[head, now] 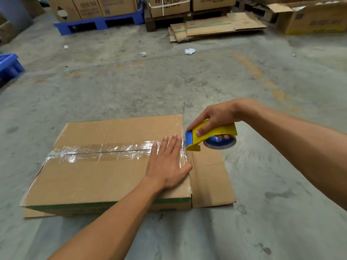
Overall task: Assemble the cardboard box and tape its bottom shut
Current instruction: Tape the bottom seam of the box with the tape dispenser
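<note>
A brown cardboard box (pixel 90 177) lies upside down on the concrete floor, its bottom flaps closed. A strip of clear tape (pixel 97 152) runs along the centre seam from the left edge to the right edge. My left hand (pixel 167 164) lies flat, fingers spread, on the tape at the box's right end. My right hand (pixel 216 117) grips a yellow and blue tape dispenser (pixel 210 136) just past the box's right edge, its blue blade end touching the tape at the corner. A loose flap (pixel 210 177) sticks out on the floor to the right of the box.
Flattened cardboard sheets (pixel 216 27) lie on the floor at the back. Stacked printed boxes sit on a blue pallet (pixel 97 25) and a dark pallet behind them. An open box (pixel 311 17) stands at the back right. A blue crate (pixel 9 64) is at the left. Crumpled paper scraps (pixel 189 51) dot the floor.
</note>
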Action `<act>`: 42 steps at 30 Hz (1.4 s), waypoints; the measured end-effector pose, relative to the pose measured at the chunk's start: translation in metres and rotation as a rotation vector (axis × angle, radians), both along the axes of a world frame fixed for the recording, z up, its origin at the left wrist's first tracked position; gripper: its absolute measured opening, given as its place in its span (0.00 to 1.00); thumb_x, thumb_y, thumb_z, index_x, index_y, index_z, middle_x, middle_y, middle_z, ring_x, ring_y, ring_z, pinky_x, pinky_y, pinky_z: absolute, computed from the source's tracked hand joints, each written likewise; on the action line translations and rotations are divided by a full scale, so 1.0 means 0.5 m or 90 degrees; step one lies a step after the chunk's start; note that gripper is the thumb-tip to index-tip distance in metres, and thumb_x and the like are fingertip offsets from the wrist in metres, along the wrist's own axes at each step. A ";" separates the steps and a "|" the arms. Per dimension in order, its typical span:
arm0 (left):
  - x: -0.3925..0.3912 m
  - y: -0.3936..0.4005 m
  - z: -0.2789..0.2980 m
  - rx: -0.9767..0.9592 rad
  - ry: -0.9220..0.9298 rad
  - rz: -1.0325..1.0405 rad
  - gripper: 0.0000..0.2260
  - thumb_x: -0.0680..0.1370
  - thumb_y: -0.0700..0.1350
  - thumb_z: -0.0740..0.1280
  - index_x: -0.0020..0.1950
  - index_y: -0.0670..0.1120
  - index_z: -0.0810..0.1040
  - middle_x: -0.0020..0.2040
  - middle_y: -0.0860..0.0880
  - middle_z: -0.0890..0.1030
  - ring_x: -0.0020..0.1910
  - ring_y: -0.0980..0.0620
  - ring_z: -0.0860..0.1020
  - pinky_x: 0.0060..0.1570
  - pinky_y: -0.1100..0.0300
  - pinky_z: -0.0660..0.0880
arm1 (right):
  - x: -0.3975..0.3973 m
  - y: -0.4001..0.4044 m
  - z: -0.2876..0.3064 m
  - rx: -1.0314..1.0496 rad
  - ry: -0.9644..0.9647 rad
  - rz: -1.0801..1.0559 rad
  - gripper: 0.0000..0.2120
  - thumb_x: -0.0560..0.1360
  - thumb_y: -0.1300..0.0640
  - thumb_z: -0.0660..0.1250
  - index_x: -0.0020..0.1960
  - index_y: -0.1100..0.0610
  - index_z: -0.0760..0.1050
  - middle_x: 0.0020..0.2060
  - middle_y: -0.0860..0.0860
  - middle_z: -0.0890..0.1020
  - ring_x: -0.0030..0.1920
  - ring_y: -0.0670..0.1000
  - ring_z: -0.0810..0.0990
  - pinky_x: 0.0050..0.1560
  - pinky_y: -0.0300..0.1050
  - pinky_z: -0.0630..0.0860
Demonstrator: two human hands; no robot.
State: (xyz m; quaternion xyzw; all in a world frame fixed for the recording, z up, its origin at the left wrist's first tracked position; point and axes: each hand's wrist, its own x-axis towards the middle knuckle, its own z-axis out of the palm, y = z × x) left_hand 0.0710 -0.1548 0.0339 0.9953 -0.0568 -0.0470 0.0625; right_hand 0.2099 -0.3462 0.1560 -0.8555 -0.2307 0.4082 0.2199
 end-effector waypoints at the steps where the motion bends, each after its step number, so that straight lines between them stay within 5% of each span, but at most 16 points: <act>1: -0.002 0.007 0.000 0.000 0.001 0.001 0.37 0.76 0.67 0.44 0.80 0.52 0.38 0.80 0.54 0.40 0.79 0.51 0.38 0.76 0.44 0.41 | -0.002 0.006 0.000 0.002 0.007 0.002 0.18 0.75 0.48 0.72 0.64 0.39 0.78 0.41 0.52 0.85 0.31 0.52 0.81 0.32 0.44 0.81; 7: -0.004 0.017 -0.002 -0.005 -0.008 0.003 0.37 0.75 0.66 0.44 0.80 0.51 0.39 0.80 0.54 0.41 0.79 0.51 0.39 0.76 0.43 0.41 | -0.005 0.015 0.004 0.005 0.021 0.003 0.18 0.75 0.48 0.72 0.64 0.40 0.78 0.37 0.49 0.86 0.32 0.53 0.80 0.32 0.44 0.80; 12: -0.002 0.019 -0.007 -0.009 -0.012 0.002 0.37 0.75 0.66 0.43 0.80 0.51 0.39 0.80 0.55 0.40 0.79 0.51 0.38 0.76 0.43 0.41 | -0.001 0.024 0.019 -0.012 0.026 0.004 0.17 0.75 0.48 0.72 0.63 0.39 0.79 0.47 0.59 0.85 0.33 0.54 0.81 0.33 0.45 0.81; 21: -0.004 0.019 -0.005 -0.020 -0.017 0.001 0.36 0.76 0.66 0.44 0.80 0.52 0.39 0.80 0.55 0.40 0.79 0.52 0.38 0.75 0.43 0.41 | 0.008 0.042 0.032 -0.063 0.002 0.017 0.16 0.75 0.49 0.72 0.62 0.39 0.80 0.35 0.52 0.84 0.28 0.51 0.81 0.32 0.43 0.80; 35: -0.005 0.021 -0.010 -0.028 -0.032 -0.004 0.37 0.75 0.66 0.43 0.80 0.51 0.40 0.81 0.54 0.41 0.79 0.51 0.39 0.76 0.43 0.40 | -0.011 0.071 0.022 -0.161 -0.046 0.038 0.18 0.76 0.47 0.71 0.65 0.39 0.77 0.38 0.53 0.84 0.28 0.52 0.81 0.30 0.40 0.79; 39: -0.005 0.019 -0.009 -0.031 -0.031 -0.004 0.37 0.75 0.66 0.44 0.80 0.52 0.40 0.80 0.55 0.41 0.79 0.52 0.39 0.76 0.43 0.40 | -0.005 0.070 0.025 -0.154 -0.040 0.036 0.18 0.75 0.47 0.72 0.64 0.38 0.77 0.46 0.58 0.86 0.29 0.52 0.81 0.29 0.39 0.79; 42: -0.006 0.020 -0.011 -0.028 -0.029 -0.005 0.36 0.76 0.66 0.44 0.80 0.52 0.40 0.80 0.55 0.40 0.79 0.52 0.38 0.76 0.43 0.40 | -0.004 0.052 0.035 -0.119 -0.023 0.023 0.17 0.75 0.48 0.72 0.63 0.38 0.78 0.37 0.54 0.85 0.27 0.50 0.80 0.30 0.42 0.79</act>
